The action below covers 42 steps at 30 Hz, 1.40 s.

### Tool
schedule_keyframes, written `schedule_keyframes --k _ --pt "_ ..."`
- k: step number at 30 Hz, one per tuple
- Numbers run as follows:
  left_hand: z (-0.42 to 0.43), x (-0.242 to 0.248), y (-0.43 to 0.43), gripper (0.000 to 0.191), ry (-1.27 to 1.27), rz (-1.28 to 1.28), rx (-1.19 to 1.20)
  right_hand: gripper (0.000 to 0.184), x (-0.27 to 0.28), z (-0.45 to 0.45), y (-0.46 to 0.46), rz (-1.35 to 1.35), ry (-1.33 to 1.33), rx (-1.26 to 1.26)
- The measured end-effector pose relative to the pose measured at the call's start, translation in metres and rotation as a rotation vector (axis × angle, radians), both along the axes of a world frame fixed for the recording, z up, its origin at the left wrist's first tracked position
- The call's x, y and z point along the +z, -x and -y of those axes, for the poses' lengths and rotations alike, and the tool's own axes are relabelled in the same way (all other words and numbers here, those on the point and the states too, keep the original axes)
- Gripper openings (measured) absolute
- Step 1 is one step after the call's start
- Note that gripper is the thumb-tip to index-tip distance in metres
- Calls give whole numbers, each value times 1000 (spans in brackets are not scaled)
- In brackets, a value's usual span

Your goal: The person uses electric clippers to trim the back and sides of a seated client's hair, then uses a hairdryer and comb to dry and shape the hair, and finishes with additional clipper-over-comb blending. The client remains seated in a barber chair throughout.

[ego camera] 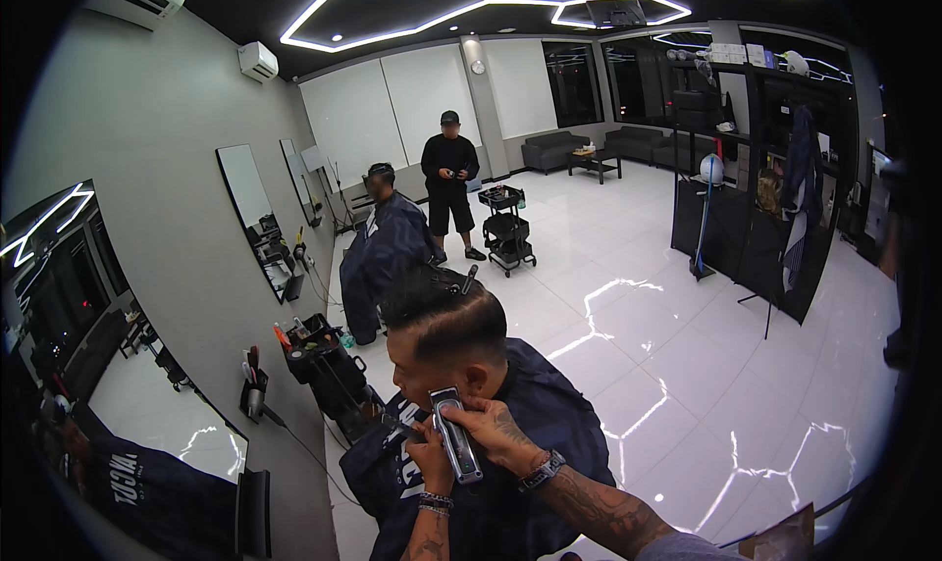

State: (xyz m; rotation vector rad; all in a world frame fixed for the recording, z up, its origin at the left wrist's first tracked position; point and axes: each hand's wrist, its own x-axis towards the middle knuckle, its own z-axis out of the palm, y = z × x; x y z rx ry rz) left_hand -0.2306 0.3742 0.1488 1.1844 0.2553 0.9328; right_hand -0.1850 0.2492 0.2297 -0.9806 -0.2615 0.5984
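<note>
My right hand (502, 432) grips a silver-and-black cordless hair clipper (458, 443), its blade end pointing up beside the client's jaw, just below the ear. My left hand (430, 454) is close against the clipper's left side and holds a slim dark tool (401, 425), probably a comb; much of it is hidden by the fingers. In front of me the seated client (449, 340) faces left, hair short at the sides and longer on top. A dark sectioning clip (469, 279) sits in the top hair. A dark barber cape (552, 414) covers the client's body.
A black tool trolley (331, 370) stands by the left wall, near a wall holder with a hair dryer (255, 399) and its hanging cord. Beyond sit another caped client (386, 245), a standing person (450, 164) and a black wheeled cart (506, 226). A shelf unit (751, 230) is at right.
</note>
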Motion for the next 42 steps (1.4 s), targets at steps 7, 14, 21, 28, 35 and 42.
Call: schedule_keyframes --k 7,14,21,28,35,42 --pt "-3 -6 -4 30 -24 -30 4 37 19 -1 -4 -11 -88 19" --pt "-19 -28 -13 31 -90 -47 -20 34 30 -3 4 -137 -107 32" --pt "-13 -17 -8 30 43 -8 -31 33 33 -3 6 -24 -186 24" --pt "-1 -4 -3 33 25 -22 -1 28 23 2 -4 9 -229 44" --pt "-3 -7 -5 26 135 16 -91 29 16 13 -12 -82 -175 71" --pt "-3 10 6 29 -25 -94 -23 48 26 19 -7 64 -94 124"
